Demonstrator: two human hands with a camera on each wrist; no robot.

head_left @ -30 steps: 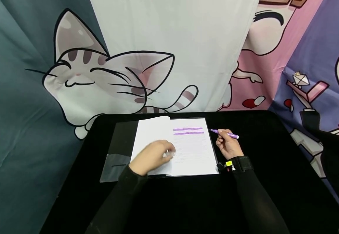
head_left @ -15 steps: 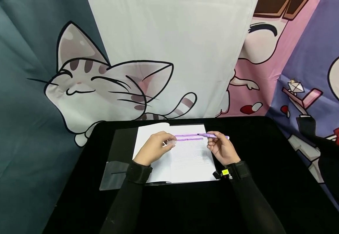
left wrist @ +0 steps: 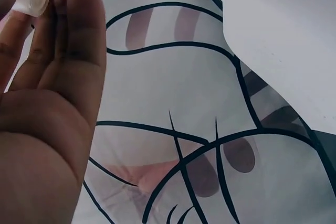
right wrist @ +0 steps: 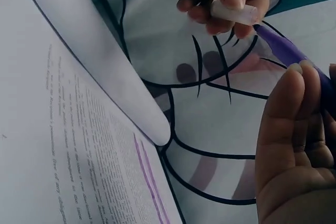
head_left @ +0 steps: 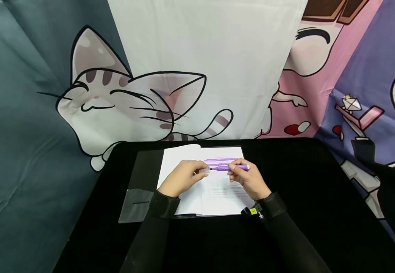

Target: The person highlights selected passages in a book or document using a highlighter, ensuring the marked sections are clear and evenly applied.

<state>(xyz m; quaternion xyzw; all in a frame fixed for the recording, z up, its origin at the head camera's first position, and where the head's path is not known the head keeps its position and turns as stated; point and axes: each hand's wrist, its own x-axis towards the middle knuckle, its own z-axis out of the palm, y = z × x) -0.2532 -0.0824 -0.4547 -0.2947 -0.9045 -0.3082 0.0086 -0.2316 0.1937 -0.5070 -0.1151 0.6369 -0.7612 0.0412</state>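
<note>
In the head view my left hand (head_left: 183,177) pinches a small translucent white cap (right wrist: 233,13) between thumb and fingers. My right hand (head_left: 250,182) grips a purple highlighter (head_left: 222,168), which lies nearly level and points left. Its tip is at the cap's mouth in the right wrist view; whether it has entered cannot be told. Both hands are above an open document (head_left: 222,201) with printed text. Two purple highlighted lines (head_left: 221,159) cross the upper part of its right page. In the left wrist view the cap shows at the upper left, with the highlighter mostly out of frame.
The document lies in a dark folder (head_left: 146,167) with a clear pocket (head_left: 134,208) at its lower left. A black cloth covers the table (head_left: 217,242). Behind hangs a cartoon-printed curtain (head_left: 238,57).
My right hand has moved left with the highlighter, bringing its tip from beyond the page's right edge to the cap. My left hand stays near the middle of the document, holding the cap.
</note>
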